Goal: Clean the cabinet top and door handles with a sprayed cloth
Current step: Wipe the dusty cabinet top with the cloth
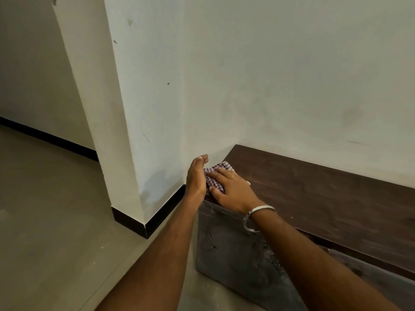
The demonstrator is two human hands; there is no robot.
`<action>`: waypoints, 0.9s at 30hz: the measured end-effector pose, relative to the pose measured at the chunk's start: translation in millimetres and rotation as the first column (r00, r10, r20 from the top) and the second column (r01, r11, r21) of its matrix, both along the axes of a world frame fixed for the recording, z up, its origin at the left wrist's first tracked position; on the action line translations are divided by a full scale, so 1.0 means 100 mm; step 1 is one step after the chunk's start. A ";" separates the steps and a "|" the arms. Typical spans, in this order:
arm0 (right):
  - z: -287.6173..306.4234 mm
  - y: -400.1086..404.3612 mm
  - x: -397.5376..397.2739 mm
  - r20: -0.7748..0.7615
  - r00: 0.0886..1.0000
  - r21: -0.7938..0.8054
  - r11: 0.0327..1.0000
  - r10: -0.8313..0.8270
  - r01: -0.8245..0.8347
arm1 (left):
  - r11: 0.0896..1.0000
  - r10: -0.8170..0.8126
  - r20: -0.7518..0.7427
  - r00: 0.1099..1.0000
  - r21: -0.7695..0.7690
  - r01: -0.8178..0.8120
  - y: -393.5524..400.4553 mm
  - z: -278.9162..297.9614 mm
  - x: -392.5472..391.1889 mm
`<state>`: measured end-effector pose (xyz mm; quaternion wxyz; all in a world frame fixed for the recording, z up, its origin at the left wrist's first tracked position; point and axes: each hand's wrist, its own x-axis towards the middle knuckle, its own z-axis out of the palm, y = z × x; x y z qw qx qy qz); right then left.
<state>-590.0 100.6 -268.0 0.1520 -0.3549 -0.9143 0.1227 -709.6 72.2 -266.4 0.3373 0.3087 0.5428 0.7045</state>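
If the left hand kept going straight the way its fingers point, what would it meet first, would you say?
Most likely the white wall in the corner: the left hand stands on edge beside the checked cloth, its fingertips pointing at the wall just behind the cabinet top. Depth is unclear; they may already touch.

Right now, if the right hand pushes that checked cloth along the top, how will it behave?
The checked cloth looks floppy: it lies crumpled under the right hand. It will probably bunch rather than slide flat. It seems light; flat fingers suffice on the cabinet top.

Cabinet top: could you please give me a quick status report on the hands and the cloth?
Right hand flat on checked cloth at cabinet top left end. Left hand cupped against that end, beside the cloth. Nothing in the way.
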 end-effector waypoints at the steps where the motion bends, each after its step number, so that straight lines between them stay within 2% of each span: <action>1: 0.00 -0.04 0.01 -0.003 1.000 0.001 1.000 0.003 -0.003 | 1.000 0.007 0.003 1.000 0.002 -0.007 0.01 -0.01 0.00; 6: -0.03 -0.23 0.05 -0.029 0.999 0.031 0.999 0.033 -0.032 | 0.999 0.012 -0.029 0.999 -0.031 -0.013 0.01 -0.04 0.02; 8: -0.02 -0.26 0.06 -0.029 0.999 0.039 0.999 0.035 -0.034 | 0.997 0.018 -0.116 0.993 -0.068 -0.026 0.02 -0.03 0.04; 10: 0.00 -0.27 0.11 -0.032 0.999 0.032 0.999 0.016 -0.015 | 0.993 0.007 -0.298 0.955 -0.111 -0.041 0.03 -0.02 0.08; 14: 0.05 -0.18 0.44 -0.016 0.996 0.018 0.996 -0.092 0.093 | 0.991 -0.023 -0.693 0.721 -0.111 -0.075 0.03 -0.02 0.26; 18: 0.05 0.00 1.18 0.010 0.962 0.025 0.962 -0.274 0.273 | 0.994 -0.044 -0.874 0.485 -0.088 -0.070 0.08 -0.09 0.53; 20: 0.04 0.02 1.66 0.001 0.924 0.032 0.923 -0.383 0.382 | 0.994 -0.053 -0.914 0.402 -0.088 -0.070 0.10 -0.15 0.56; 21: 0.03 0.01 1.93 -0.003 0.896 0.034 0.896 -0.443 0.443 | 0.992 -0.059 -0.920 0.388 -0.096 -0.077 0.11 -0.17 0.57; 27: 0.04 -0.11 3.39 0.022 0.665 0.029 0.665 -0.747 0.746 | 0.986 -0.033 -0.921 0.388 -0.094 -0.138 0.09 -0.14 0.60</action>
